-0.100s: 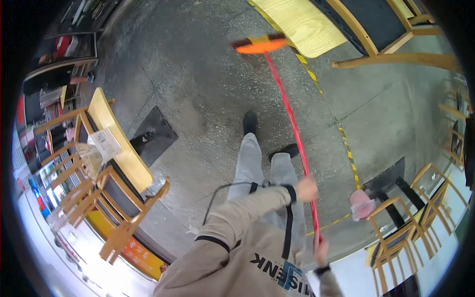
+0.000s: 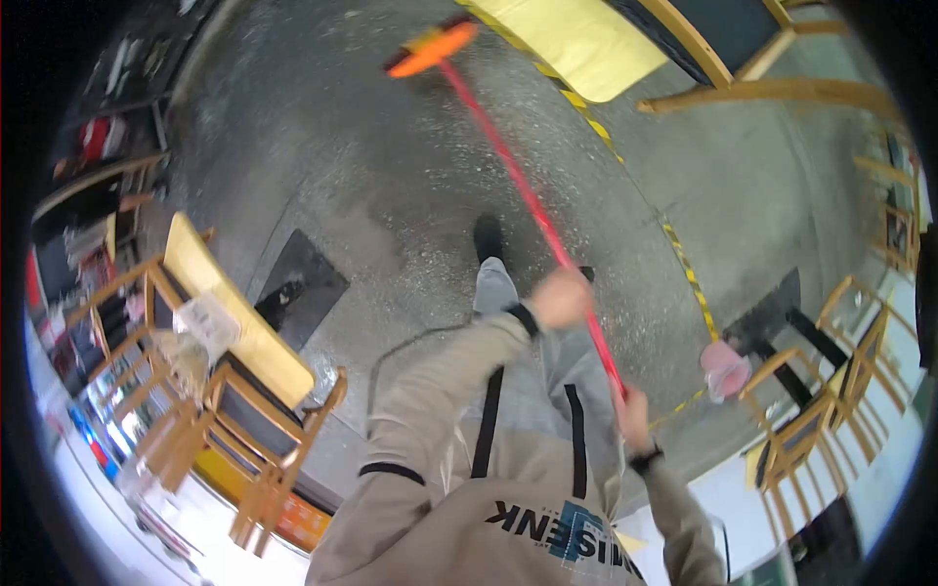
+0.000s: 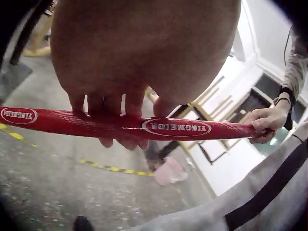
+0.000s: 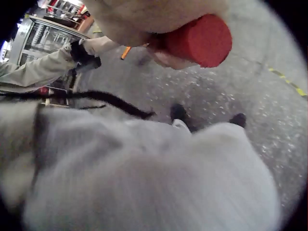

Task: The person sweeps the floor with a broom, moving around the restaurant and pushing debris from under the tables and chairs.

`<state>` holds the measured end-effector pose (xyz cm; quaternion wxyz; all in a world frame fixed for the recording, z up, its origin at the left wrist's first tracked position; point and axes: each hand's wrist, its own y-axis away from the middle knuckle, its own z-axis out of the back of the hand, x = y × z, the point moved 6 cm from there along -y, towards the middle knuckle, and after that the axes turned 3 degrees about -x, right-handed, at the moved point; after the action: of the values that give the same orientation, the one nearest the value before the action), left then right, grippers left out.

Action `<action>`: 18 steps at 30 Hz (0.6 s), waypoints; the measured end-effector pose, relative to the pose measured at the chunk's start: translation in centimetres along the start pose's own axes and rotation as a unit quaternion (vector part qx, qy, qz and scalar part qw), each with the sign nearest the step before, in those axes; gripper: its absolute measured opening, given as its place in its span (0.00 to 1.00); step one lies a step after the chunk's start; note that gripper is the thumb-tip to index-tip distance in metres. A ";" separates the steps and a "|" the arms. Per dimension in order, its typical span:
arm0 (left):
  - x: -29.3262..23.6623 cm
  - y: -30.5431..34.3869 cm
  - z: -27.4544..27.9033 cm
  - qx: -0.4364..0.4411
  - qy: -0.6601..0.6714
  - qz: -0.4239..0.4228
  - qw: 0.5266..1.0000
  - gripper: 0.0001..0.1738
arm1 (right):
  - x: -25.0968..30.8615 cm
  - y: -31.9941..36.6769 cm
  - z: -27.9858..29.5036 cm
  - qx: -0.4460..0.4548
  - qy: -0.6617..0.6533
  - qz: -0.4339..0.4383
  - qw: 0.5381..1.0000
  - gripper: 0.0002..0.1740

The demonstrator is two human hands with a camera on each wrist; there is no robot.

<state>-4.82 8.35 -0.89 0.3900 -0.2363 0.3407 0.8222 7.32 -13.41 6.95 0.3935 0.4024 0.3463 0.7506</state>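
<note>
A broom with a long red handle (image 2: 508, 161) and an orange head (image 2: 433, 51) with dark bristles reaches out over the grey floor (image 2: 391, 176). My left hand (image 2: 562, 298) grips the handle partway along. In the left wrist view its fingers (image 3: 132, 106) wrap round the red shaft, between two white oval labels. Lower down, near the top end of the handle, my right hand (image 2: 635, 420) holds on. The right wrist view has the round red end cap (image 4: 209, 41) sticking out of that hand.
A pale tabletop (image 2: 576, 44) stands ahead, beside yellow-black floor tape (image 2: 689, 269). Another table (image 2: 230, 317) with wooden chairs (image 2: 254, 415) is on the left. On the right are a pink bin (image 2: 723, 366) and more chairs (image 2: 816, 410). Pale bits lie scattered on the floor.
The broom head has swung to the left and farther out in the head view. My left hand has moved left and forward with the handle, and my right hand has shifted slightly forward.
</note>
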 end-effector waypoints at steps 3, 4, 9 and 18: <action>10.3 -0.5 9.8 -0.162 0.010 0.011 0.987 0.08 | 13.1 -7.3 -4.5 -0.033 -0.020 0.042 0.998 0.30; 13.5 1.0 13.9 -0.201 0.038 0.073 0.976 0.08 | 17.7 -9.5 -7.2 -0.032 -0.050 0.080 0.995 0.30; 28.9 8.9 21.3 -0.269 0.006 0.171 0.948 0.36 | 36.3 -16.1 -18.9 0.264 -0.324 0.066 0.906 0.20; 17.6 5.6 19.3 -0.326 -0.009 0.135 0.936 0.48 | 28.8 -12.8 -10.9 0.297 -0.438 -0.037 0.848 0.21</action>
<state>-21.96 28.58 2.32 0.1795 -0.2947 0.0790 0.9352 -8.79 15.13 1.04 0.3933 0.7742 0.3585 0.3426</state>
